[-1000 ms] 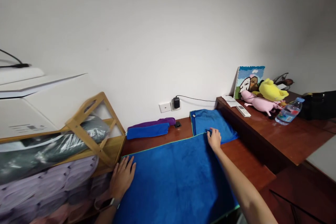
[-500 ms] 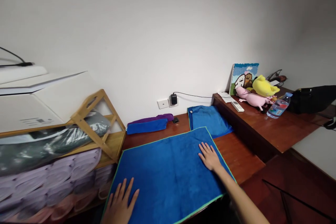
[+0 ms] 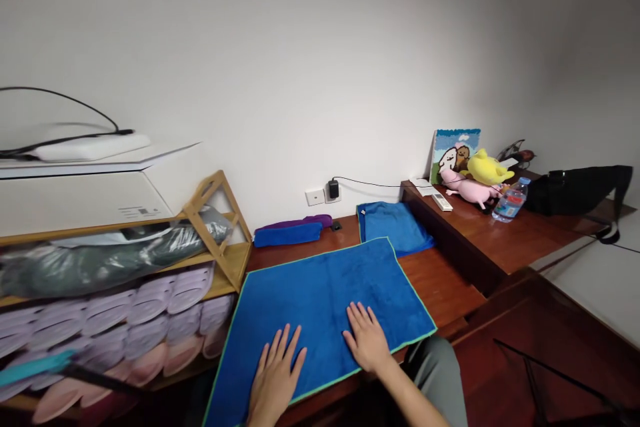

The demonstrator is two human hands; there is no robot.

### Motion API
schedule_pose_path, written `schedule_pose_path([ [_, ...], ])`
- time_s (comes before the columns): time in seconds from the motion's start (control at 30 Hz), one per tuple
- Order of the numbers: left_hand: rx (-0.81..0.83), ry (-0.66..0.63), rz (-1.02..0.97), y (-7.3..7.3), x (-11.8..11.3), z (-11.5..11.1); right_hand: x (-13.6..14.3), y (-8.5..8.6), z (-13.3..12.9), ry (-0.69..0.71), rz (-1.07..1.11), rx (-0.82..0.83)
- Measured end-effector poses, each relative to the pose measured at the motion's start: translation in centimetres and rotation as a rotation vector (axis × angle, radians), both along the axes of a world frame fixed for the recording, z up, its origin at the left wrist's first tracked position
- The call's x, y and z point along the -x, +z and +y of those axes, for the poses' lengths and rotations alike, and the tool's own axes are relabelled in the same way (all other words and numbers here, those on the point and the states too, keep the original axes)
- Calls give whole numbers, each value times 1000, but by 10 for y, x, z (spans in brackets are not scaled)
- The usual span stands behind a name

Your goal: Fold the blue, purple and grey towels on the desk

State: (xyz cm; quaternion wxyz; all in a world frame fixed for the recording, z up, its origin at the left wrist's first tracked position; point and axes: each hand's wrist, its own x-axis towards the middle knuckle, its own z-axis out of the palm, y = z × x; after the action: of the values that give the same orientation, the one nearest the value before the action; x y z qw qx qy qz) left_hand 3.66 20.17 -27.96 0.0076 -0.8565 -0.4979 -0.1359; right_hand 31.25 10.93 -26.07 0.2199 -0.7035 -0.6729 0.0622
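Note:
A blue towel (image 3: 320, 300) with a green edge lies spread over the brown wooden desk, its near left corner hanging low toward me. Flat on its near left part rests my left hand (image 3: 278, 370), fingers stretched out. My right hand (image 3: 367, 337) lies on the towel's near right part, palm down with the fingers apart. Behind the far right edge is a folded blue cloth (image 3: 395, 227). Folded blue (image 3: 287, 235) and purple (image 3: 317, 221) cloths sit against the wall.
At left stands a wooden rack (image 3: 225, 273) with lilac and pink slippers and a white box (image 3: 75, 197). On the raised desk (image 3: 475, 233) at right are a water bottle (image 3: 510, 200), plush toys (image 3: 487, 167), a remote (image 3: 442, 202) and a black bag (image 3: 580, 190). A charger (image 3: 333, 189) is plugged into the wall.
My right hand has slid toward me and left across the towel. My left hand sits further right in view. The camera view has shifted, showing more of the rack and my knee.

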Motion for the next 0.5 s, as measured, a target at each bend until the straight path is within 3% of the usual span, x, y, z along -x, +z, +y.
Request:
schedule_pose_path([
  [0.13,-38,90,66,-17,63,4,-72,4,-22,-168,-72,117],
  [0.23,-58,21,122,-27,106,10,-123,7,-39,-327,-120,207],
  [0.33,-95,-5,127,-33,135,16,-153,10,-49,-451,-130,284],
  [0.43,-146,43,75,-26,139,25,-152,18,-42,-517,-135,248],
  [0.5,-165,108,16,-12,118,32,-134,28,-24,-469,-136,170],
])
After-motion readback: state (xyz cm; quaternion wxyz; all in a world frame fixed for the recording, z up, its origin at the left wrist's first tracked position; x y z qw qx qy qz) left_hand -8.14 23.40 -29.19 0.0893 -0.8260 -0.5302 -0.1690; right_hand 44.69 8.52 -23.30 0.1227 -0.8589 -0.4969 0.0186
